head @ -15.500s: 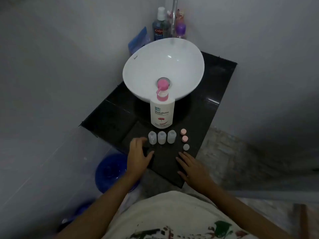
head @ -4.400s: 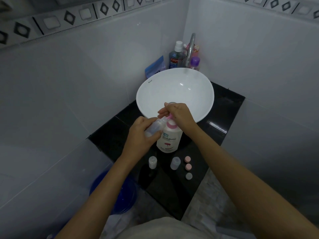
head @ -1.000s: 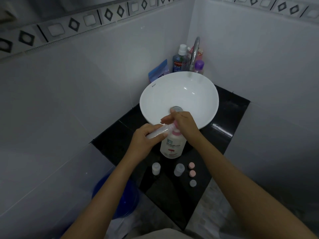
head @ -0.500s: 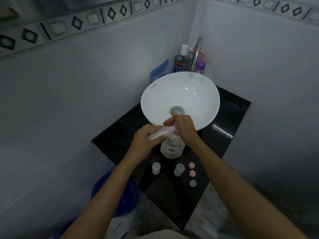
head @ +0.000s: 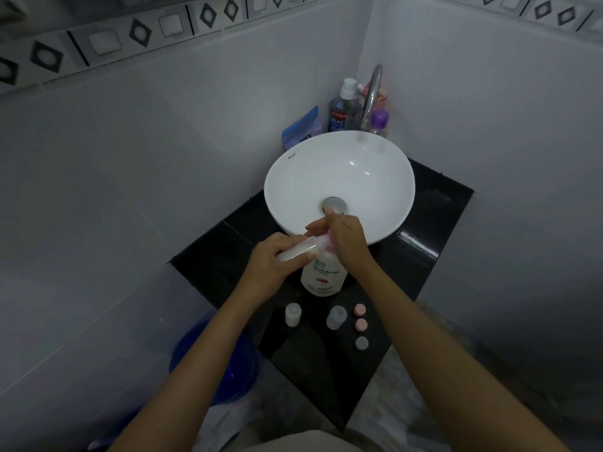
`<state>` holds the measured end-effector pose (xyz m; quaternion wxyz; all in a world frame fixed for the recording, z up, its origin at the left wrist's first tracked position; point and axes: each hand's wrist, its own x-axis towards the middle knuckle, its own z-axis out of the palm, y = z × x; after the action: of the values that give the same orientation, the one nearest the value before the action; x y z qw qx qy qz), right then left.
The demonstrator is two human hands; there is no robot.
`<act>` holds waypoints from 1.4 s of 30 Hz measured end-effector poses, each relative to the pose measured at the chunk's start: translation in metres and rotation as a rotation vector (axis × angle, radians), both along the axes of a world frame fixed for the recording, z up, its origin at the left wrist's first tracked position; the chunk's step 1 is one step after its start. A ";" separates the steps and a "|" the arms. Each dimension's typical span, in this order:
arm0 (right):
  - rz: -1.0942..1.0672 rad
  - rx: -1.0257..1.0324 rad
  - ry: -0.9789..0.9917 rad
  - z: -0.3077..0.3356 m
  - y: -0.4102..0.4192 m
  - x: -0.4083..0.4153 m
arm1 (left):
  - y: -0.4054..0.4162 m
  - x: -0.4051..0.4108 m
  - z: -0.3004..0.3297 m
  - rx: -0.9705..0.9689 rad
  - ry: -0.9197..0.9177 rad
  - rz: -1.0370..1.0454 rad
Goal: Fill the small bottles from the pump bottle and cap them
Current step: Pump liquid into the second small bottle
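A white pump bottle (head: 323, 276) with a pink pump stands on the black counter (head: 421, 256) in front of the basin. My right hand (head: 346, 241) lies on top of its pump head, fingers spread over it. My left hand (head: 277, 262) holds a small clear bottle (head: 298, 251) tilted on its side, its mouth against the pump spout. Two more small bottles (head: 292, 314) (head: 336, 317) stand uncapped nearer to me. To their right lie two pink caps (head: 360, 309) (head: 361, 324) and a pale cap (head: 361, 343).
A white bowl basin (head: 293, 177) fills the back of the counter, with a tap (head: 372, 93) and toiletry bottles (head: 341, 107) behind it in the tiled corner. A blue bucket (head: 212, 363) stands on the floor at the left, below the counter's edge.
Both hands stay at the pump bottle, left holding the small bottle at the spout, right on the pump head. Only the camera has shifted a little.
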<state>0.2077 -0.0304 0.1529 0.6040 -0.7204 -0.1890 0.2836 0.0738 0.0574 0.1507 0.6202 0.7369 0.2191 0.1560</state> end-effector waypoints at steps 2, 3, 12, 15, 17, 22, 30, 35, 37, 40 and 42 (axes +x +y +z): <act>0.013 -0.038 -0.038 0.000 -0.001 0.002 | -0.001 -0.001 -0.001 -0.005 -0.002 0.005; 0.030 -0.046 -0.065 0.003 -0.002 0.003 | -0.001 -0.001 0.001 -0.005 -0.012 0.006; -0.004 0.023 -0.050 0.014 -0.001 0.002 | 0.000 0.001 0.009 0.009 -0.043 0.002; 0.006 -0.028 -0.021 0.008 0.001 0.002 | 0.000 0.001 0.006 0.008 -0.018 0.002; 0.009 -0.043 -0.029 0.003 0.000 0.002 | 0.001 0.000 0.003 0.008 0.010 -0.017; 0.019 -0.097 -0.016 0.007 0.003 0.006 | 0.001 -0.001 0.003 0.036 0.009 -0.023; 0.038 0.001 -0.009 0.011 0.001 0.007 | 0.002 -0.002 -0.001 0.170 0.003 -0.026; 0.021 -0.021 0.051 0.012 0.005 0.008 | -0.004 0.002 -0.003 0.195 0.019 -0.030; 0.027 -0.007 0.046 0.010 0.007 0.009 | -0.006 0.001 -0.005 0.185 0.013 -0.022; 0.025 -0.017 0.035 0.008 0.006 0.010 | -0.006 -0.001 -0.007 0.220 0.015 0.018; 0.038 -0.004 0.020 0.008 0.005 0.010 | -0.007 -0.003 -0.009 0.230 0.024 0.038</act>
<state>0.2176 -0.0249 0.1605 0.5990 -0.7150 -0.1962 0.3026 0.0707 0.0505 0.1420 0.5259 0.8006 0.2214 0.1830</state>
